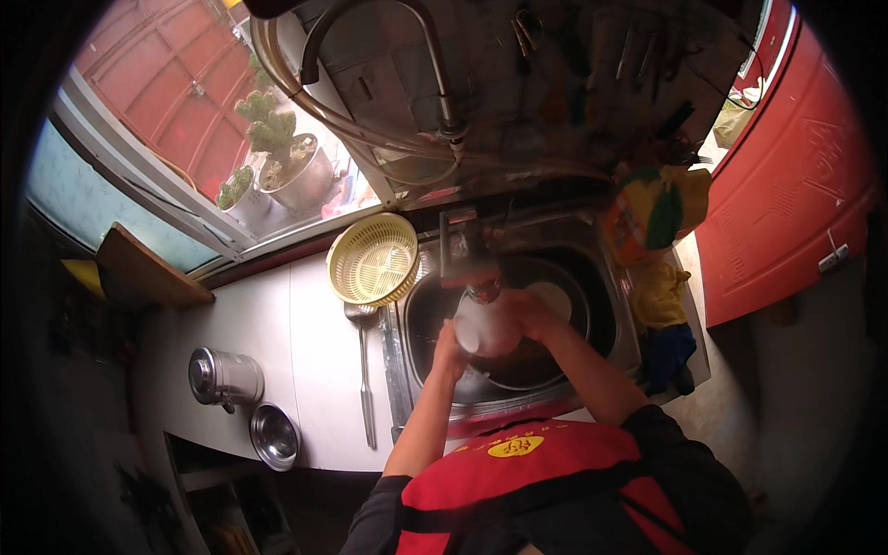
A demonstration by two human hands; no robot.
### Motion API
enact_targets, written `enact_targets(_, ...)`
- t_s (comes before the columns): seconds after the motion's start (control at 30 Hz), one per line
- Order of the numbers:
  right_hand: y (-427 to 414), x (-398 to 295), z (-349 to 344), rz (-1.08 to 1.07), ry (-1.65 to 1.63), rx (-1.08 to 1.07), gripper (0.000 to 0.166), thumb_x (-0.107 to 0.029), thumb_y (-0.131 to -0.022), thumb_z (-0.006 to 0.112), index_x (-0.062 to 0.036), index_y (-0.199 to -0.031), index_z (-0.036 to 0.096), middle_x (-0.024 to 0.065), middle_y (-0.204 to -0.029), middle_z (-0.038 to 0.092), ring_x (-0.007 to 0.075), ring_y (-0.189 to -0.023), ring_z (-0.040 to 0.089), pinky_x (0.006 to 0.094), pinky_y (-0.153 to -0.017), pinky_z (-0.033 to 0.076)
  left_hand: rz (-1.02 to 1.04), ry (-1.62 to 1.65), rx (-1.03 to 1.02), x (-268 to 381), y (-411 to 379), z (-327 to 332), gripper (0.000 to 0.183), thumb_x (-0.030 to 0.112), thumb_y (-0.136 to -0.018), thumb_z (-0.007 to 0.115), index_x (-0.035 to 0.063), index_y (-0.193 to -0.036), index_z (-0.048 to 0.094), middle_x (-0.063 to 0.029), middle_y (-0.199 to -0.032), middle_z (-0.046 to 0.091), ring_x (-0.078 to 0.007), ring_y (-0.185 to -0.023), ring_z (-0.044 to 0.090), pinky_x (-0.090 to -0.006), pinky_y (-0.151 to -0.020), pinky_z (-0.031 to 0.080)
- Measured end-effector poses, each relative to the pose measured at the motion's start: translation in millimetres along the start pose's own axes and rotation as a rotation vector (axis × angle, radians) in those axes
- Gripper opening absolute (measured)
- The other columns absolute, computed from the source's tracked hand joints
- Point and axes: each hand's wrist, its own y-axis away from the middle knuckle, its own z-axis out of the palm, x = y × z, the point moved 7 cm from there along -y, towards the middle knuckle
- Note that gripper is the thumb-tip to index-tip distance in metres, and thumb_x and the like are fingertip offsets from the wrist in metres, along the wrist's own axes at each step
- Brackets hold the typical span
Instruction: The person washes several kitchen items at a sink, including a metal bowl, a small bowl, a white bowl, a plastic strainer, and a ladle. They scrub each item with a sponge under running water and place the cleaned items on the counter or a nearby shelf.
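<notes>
A white bowl [491, 333] is between my hands over the stainless steel sink [628, 347], directly below the tap [479, 274]. My left hand [449, 348] grips its left side. On the right side, my right hand [533, 316] holds the bowl near its rim; some fingers are hidden. The bowl is tilted and slightly blurred, with a round foot facing the left. Another white dish [557, 300] lies behind my right hand, inside a large dark round pan [581, 277] in the basin.
Left of the sink, a yellow plastic colander [374, 260] and a metal spatula [366, 378] lie on the white counter [319, 361]. Farther left are a lidded metal canister [225, 376] and a metal bowl [275, 436]. Yellow and blue cloths [662, 298] hang at right. A gooseneck spout [433, 55] rises behind.
</notes>
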Motion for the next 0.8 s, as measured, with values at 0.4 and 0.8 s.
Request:
enact_targets(0.4,19,24,47,-0.114,1.652,-0.33,0.018,-0.021,-0.08,0.046,-0.0052,-0.081,0.055,0.0182,-0.076,0.058,0.0345,-0.073,0.057,0.0436,-0.066,0.044,0.139,-0.049,-0.156,20,7,16,0.048,0.017,-0.079,0.056,0.0061,-0.122,0.038,-0.0108,-0.113,0.049,-0.0265,-0.099,0.052,-0.0367,-0.078,0.047)
enact_targets(0.8,11,19,91,0.016,1.751,-0.054,0.015,-0.019,-0.077,0.05,-0.0058,-0.083,0.054,0.0149,-0.086,0.058,0.0336,-0.078,0.057,0.0422,-0.064,0.043,0.309,0.142,-0.064,5,-19,5,0.052,0.022,-0.081,0.057,0.0099,-0.126,0.034,-0.0089,-0.116,0.046,-0.0219,-0.105,0.046,-0.0356,-0.087,0.04)
